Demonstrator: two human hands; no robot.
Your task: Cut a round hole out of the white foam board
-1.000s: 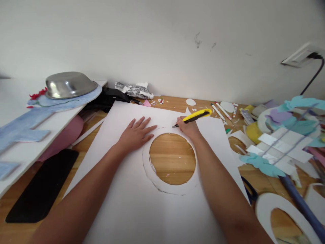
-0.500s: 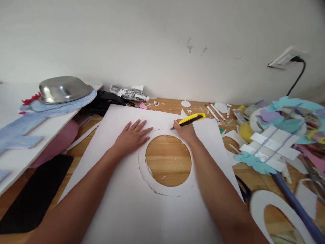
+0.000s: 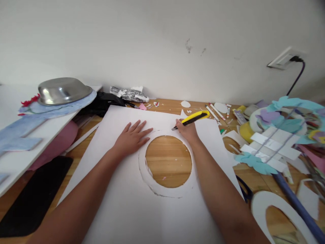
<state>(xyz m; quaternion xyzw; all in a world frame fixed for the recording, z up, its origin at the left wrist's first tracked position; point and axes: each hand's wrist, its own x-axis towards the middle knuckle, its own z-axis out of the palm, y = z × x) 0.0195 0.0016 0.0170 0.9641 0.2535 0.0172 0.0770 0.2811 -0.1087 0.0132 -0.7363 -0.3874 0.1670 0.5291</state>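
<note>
A large white board [image 3: 122, 196] lies on the wooden table, with a round hole through which the wood shows. A dark curved line runs outside the hole on its left and lower side. My left hand [image 3: 132, 138] rests flat on the board, fingers spread, at the upper left of the hole. My right hand [image 3: 187, 131] is closed around a yellow and black utility knife [image 3: 196, 117] above the hole's upper right edge. The knife's blade tip points left, at or just over the board; whether it touches is unclear.
A steel bowl [image 3: 64, 90] sits upside down on a blue painted piece at the left. Markers [image 3: 212, 113] and paper scraps lie behind the board. At the right are colourful cutouts [image 3: 256, 163], a white ring [image 3: 260, 206] and dark scissor handles [image 3: 244, 188].
My right hand has shifted slightly to the right with the knife, and its blade tip has moved a little right. My left hand stays in place.
</note>
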